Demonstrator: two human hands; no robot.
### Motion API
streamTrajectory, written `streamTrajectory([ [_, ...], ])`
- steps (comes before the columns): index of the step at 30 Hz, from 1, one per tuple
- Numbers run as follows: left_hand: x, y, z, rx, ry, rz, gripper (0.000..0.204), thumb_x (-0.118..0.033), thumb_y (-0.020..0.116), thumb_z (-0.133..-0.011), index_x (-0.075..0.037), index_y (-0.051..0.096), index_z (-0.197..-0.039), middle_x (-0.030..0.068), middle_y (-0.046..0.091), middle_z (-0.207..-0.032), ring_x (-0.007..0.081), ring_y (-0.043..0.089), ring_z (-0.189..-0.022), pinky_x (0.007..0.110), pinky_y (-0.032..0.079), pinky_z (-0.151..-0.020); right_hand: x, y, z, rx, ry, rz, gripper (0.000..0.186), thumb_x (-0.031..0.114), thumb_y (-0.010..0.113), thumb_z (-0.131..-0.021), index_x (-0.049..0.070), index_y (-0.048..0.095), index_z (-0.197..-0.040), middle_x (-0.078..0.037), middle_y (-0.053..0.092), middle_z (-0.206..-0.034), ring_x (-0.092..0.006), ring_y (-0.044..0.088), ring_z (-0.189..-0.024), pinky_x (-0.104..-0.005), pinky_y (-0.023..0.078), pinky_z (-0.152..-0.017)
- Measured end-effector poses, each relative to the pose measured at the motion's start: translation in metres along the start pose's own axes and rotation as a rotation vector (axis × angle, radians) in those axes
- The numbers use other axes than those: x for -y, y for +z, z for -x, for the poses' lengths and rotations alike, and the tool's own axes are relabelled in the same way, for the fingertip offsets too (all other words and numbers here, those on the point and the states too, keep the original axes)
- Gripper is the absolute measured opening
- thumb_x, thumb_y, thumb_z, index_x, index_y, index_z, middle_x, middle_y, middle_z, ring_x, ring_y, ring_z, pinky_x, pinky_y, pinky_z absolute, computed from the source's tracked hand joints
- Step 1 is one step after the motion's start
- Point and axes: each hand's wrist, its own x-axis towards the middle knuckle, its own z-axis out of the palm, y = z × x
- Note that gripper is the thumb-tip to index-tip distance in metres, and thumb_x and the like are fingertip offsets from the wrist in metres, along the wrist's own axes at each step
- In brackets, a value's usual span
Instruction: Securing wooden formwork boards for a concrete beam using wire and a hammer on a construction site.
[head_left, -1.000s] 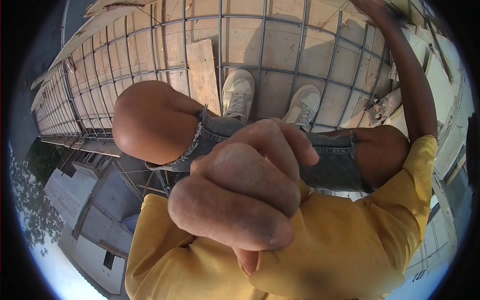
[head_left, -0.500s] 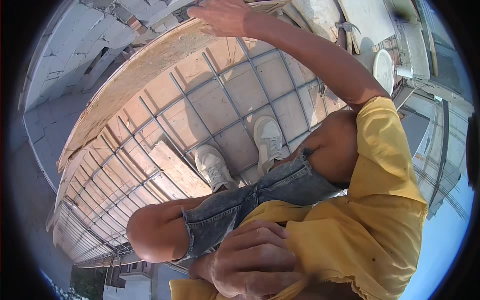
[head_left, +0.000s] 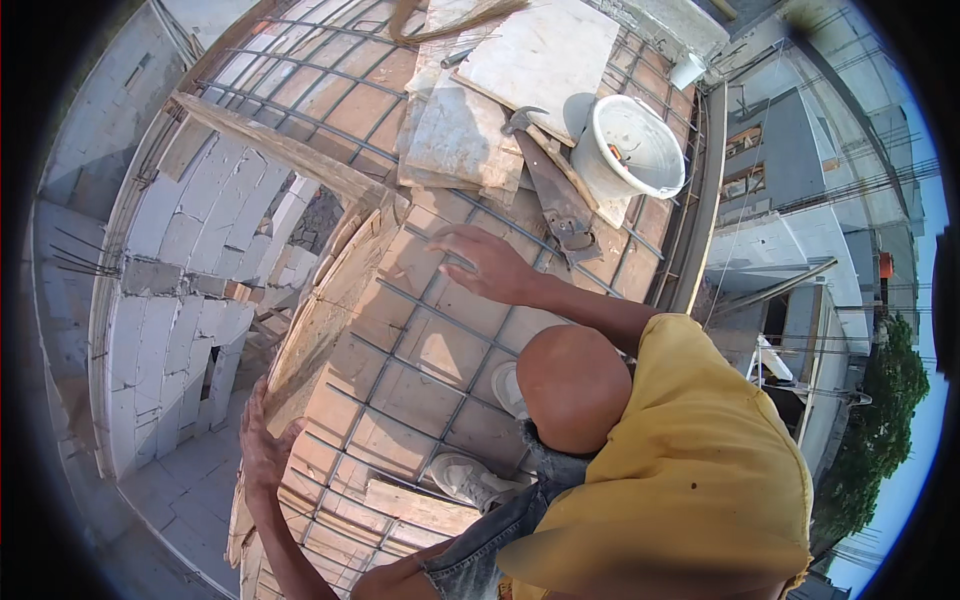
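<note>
Mesh point(head_left: 395, 350) lies over boards point(head_left: 398, 442) — whether fully tied, I can't tell. Left hand point(head_left: 267, 447), half-open, rests against the plank point(head_left: 318, 335); right hand point(head_left: 487, 266), loosely open, looks empty above the mesh. Hammer point(head_left: 522, 120) and saw point(head_left: 556, 195) lie unheld.

The left hand point(head_left: 265, 445), curled in front of the yellow shirt point(head_left: 690, 430) 0.5 seconds ago, has moved out to the wooden edging point(head_left: 330, 285). The right hand point(head_left: 490, 265) has left that edging and is now over the steel mesh point(head_left: 400, 350), fingers extended. The view has swung round: the white bucket point(head_left: 598, 170) and hammer point(head_left: 522, 120) have shifted toward the middle, and the handsaw point(head_left: 555, 195) shows plainly. 1 shoe point(head_left: 505, 388) has become partly hidden by a knee point(head_left: 575, 370).
</note>
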Motion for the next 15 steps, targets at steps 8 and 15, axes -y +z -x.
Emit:
streamTrajectory([
  [8, 0.021, 0.027, -0.024, -0.113, -0.054, -0.08, 0.039, -0.018, 0.063, -0.091, -0.009, 0.056, -0.128, 0.0181, 0.064, -0.114, 0.0373, 0.063, -0.102, 0.042, 0.051, -0.084, -0.105, -0.139, 0.169, -1.062, 1.085, -0.692, 0.032, 0.029, 0.059, -0.095, 0.01, 0.053, -0.119, -0.003, 0.06, -0.094, -0.0119, 0.058, -0.078, -0.0286, 0.05, -0.067],
  [15, 0.017, 0.031, -0.026, -0.147, -0.049, -0.16, 0.039, -0.017, 0.063, -0.09, -0.01, 0.057, -0.128, 0.0182, 0.065, -0.114, 0.0386, 0.063, -0.1, 0.042, 0.051, -0.083, -0.225, -0.225, 0.183, -1.147, 1.214, -0.487, 0.037, 0.042, 0.062, -0.091, 0.011, 0.055, -0.111, -0.002, 0.057, -0.098, -0.0135, 0.052, -0.073, -0.0334, 0.049, -0.065],
])
